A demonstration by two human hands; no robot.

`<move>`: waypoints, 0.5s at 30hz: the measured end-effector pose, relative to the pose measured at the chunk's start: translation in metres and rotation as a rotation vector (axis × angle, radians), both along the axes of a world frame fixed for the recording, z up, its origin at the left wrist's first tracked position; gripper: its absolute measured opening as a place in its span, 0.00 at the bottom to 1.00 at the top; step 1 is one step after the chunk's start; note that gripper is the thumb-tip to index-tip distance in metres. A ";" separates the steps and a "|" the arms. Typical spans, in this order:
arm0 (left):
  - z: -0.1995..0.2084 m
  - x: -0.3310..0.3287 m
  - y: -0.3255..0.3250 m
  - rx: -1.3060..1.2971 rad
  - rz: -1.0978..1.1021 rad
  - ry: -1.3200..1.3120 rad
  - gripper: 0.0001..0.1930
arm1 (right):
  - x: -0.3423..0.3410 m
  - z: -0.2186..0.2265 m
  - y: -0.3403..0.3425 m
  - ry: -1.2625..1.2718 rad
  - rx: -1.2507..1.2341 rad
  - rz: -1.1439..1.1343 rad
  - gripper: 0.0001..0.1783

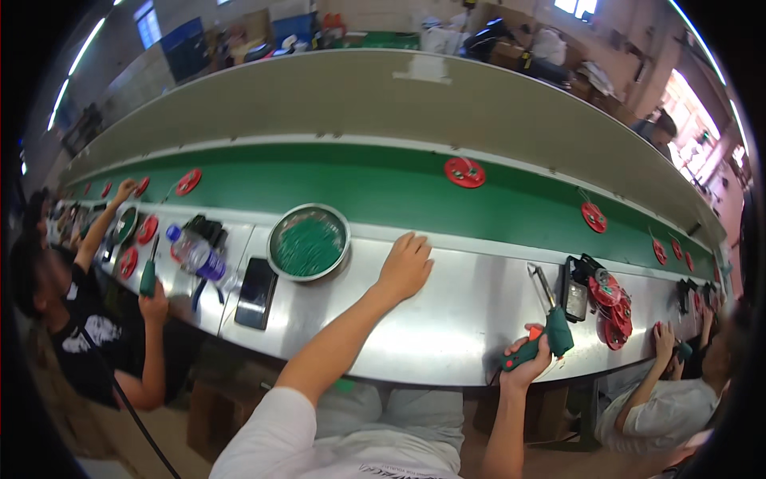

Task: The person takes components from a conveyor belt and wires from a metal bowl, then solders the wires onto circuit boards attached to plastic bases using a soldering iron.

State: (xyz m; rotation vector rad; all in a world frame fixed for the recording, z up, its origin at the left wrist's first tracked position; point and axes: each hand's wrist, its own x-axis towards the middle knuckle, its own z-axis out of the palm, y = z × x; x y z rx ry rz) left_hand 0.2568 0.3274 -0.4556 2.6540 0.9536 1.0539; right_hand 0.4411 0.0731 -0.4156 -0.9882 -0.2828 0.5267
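My right hand [528, 366] is wrapped round the handle of a dark green soldering gun [550, 334] with a red trigger. Its thin metal tip points up and away over the bench. Flat on the far part of the metal bench [447, 319] lies my left hand [405, 267], fingers stretched toward the green belt, holding nothing that I can see. To its left stands a round metal bowl [309, 243] full of thin green pieces. Beyond the soldering gun, to the right, are a black stand [574, 289] and a pile of red discs [613, 315].
Along the back runs a green belt [359, 188] carrying red discs with wires, one of them a disc [464, 172] ahead of me. Left lie a black phone [255, 293] and a plastic bottle [201, 257]. A co-worker [88, 319] sits left, another [670, 399] right.
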 end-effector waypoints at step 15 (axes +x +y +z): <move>0.031 -0.001 -0.011 -0.349 -0.121 -0.288 0.13 | 0.003 -0.003 0.202 -0.027 0.191 0.361 0.16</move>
